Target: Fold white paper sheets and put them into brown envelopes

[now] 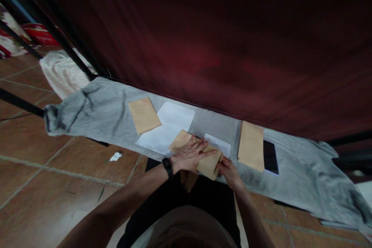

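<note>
My left hand (192,154) lies flat with fingers spread on a brown envelope (207,161) that rests on a grey cloth (95,112). My right hand (226,169) pinches the near right corner of the same envelope. A folded white sheet (219,143) peeks out just beyond the envelope. I wear a black band on the left wrist.
On the grey cloth also lie a brown envelope (144,115) at the left, white paper sheets (170,126) in the middle, another brown envelope (251,145) and a dark phone (270,157) at the right. A dark red curtain (221,38) hangs behind. Brown tiled floor (43,162) is below.
</note>
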The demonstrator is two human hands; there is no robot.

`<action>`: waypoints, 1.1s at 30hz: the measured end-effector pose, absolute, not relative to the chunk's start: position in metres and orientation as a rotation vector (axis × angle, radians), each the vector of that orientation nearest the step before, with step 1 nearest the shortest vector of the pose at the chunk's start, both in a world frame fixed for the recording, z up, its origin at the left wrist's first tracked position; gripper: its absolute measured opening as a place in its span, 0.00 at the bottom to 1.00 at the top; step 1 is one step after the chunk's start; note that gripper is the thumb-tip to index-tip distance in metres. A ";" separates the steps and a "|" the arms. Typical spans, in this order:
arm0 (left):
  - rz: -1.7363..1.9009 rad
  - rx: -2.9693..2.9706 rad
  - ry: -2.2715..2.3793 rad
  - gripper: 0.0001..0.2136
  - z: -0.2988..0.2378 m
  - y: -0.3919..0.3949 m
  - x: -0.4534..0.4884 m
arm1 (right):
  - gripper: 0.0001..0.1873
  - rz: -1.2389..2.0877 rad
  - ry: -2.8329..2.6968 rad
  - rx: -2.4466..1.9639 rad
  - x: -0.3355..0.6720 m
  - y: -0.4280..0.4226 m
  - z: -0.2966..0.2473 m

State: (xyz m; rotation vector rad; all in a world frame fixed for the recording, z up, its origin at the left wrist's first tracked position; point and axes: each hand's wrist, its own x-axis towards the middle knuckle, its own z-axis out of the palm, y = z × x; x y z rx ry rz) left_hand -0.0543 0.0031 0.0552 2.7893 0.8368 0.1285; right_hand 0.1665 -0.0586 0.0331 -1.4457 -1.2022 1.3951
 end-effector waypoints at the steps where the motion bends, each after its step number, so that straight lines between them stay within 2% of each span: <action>1: 0.129 2.798 0.834 0.55 0.057 0.002 -0.054 | 0.21 1.339 -1.217 -1.469 0.168 -0.057 0.028; 7: 0.196 2.789 0.866 0.50 0.067 -0.002 -0.052 | 0.20 1.109 -1.202 -1.581 0.175 -0.052 0.010; 14: 0.175 2.653 0.876 0.58 0.061 0.002 -0.056 | 0.12 0.981 -1.277 -1.564 0.179 -0.055 0.017; 17: 0.235 2.644 0.918 0.55 0.057 0.002 -0.059 | 0.10 0.895 -1.306 -1.622 0.181 -0.057 0.019; 20: 0.282 2.690 0.968 0.50 0.051 0.000 -0.057 | 0.11 0.609 -1.323 -1.768 0.178 -0.060 0.023; 23: 0.323 2.719 1.039 0.50 0.045 -0.005 -0.053 | 0.12 0.387 -1.373 -1.800 0.173 -0.064 0.031; 28: 0.361 2.743 1.100 0.53 0.045 -0.008 -0.049 | 0.14 0.646 -1.303 -1.648 0.174 -0.069 0.049; 33: 0.358 2.815 1.099 0.51 0.052 -0.010 -0.045 | 0.14 0.932 -1.248 -1.599 0.181 -0.066 0.073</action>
